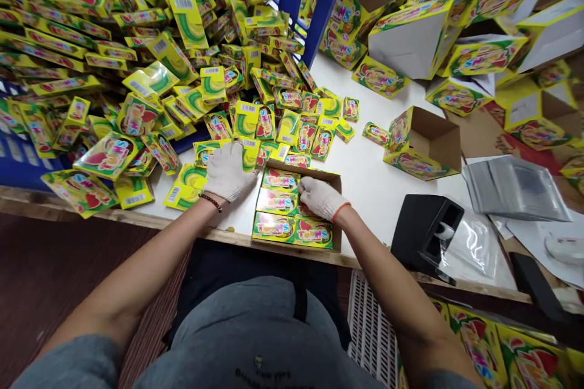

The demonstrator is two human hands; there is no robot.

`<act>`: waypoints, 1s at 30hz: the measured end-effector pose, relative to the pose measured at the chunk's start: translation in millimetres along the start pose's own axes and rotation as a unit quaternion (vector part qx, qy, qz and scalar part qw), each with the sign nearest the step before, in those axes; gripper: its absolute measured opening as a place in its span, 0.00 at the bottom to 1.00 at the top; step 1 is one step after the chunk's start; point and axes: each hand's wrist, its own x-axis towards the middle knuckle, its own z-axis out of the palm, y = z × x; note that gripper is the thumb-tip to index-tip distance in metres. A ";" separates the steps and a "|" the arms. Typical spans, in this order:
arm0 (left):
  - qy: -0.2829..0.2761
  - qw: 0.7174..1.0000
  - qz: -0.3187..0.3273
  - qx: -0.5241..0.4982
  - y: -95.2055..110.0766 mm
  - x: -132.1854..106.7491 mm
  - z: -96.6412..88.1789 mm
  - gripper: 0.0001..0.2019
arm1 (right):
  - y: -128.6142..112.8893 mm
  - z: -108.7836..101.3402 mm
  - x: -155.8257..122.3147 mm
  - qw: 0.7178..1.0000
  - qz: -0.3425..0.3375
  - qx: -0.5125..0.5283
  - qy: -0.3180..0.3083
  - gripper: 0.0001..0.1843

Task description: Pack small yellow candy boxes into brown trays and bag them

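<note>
An open cardboard carton (336,213) lies on the white table's near edge, lined with small yellow candy boxes (274,226). My right hand (322,197), in a white knit glove, is inside the carton with its fingers curled down on the boxes there. My gloved left hand (227,171) rests just left of the carton, on small yellow boxes at the foot of a big heap (191,73); its fingers are bent over one.
A blue plastic crate wall (326,6) stands behind the heap. An empty open display carton (424,143) and more cartons (410,36) are on the right. A black tape dispenser (426,234), clear plastic bags (515,188) and a white slatted crate (369,325) are nearby.
</note>
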 end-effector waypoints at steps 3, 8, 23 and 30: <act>-0.015 0.999 -0.005 -0.047 -0.3 1.8 2.3 0.25 | -2.4 10.6 1.4 0.999 -0.023 0.032 0.008 0.10; -0.057 0.935 -0.084 -0.341 11.1 -11.6 -30.9 0.22 | 6.9 8.0 -21.6 0.979 -0.041 0.178 0.092 0.16; -0.269 0.910 -0.029 -0.314 84.8 -42.6 -38.1 0.22 | -8.9 -78.2 -74.1 0.991 -0.105 -0.078 0.028 0.10; -0.309 0.862 0.401 -0.015 83.6 -57.1 -20.8 0.12 | 1.8 -40.0 -50.1 0.972 0.003 -0.234 -0.003 0.17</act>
